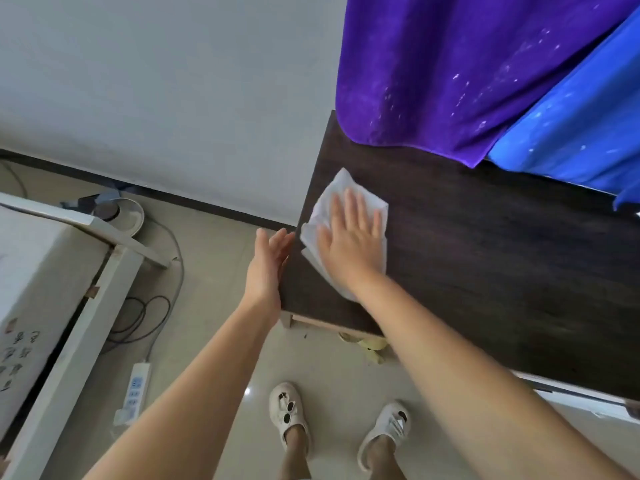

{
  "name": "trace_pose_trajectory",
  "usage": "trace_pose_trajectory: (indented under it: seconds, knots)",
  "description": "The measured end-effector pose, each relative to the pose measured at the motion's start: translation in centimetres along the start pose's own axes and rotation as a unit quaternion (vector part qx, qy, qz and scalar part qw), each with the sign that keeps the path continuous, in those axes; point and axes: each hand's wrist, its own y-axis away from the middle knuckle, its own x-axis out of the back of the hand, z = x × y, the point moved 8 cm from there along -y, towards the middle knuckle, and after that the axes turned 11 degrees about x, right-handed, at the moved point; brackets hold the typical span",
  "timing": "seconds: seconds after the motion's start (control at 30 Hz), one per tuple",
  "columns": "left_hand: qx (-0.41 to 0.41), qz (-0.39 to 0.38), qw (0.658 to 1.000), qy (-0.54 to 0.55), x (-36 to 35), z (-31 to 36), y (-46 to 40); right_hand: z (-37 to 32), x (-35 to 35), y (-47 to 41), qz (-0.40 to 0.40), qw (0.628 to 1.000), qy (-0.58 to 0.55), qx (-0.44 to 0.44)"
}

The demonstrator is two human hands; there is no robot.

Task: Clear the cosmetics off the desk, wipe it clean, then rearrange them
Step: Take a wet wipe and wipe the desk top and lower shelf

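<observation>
Head view looked down on a dark wood-grain worktop, bare of cosmetics in the visible part. The right hand lay flat, fingers spread, pressing a white wipe onto the worktop near its left end; its grip was released, palm down on the wipe, not clenched around it. The left hand was open too, held upright against the worktop's left edge, grasping nothing. A purple curtain and a blue curtain hung over the far edge. Below, on the tiled floor, lay a white power strip, and two feet in white slippers stood there.
</observation>
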Motion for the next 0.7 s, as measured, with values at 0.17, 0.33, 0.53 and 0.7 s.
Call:
trace_pose_trajectory:
  seconds: [0.17,0.33,0.53,0.7]
  knots:
    - [0.041,0.012,0.999,0.016,0.6,-0.6,0.7,-7.9,-1.5,7.6,-0.012,0.967,0.081,0.242]
    - [-0.015,0.008,0.997,-0.079,-0.6,-0.3,0.9,7.3,-0.5,8.7,-0.031,0.978,0.088,0.184]
    - [-0.057,0.073,0.985,-0.146,-0.8,0.1,1.0,19.6,2.3,11.2,0.041,0.925,-0.051,-0.374]
    - [-0.070,0.146,0.973,-0.167,-0.2,0.0,0.7,-1.8,-1.0,6.4,0.036,0.997,0.054,0.045]
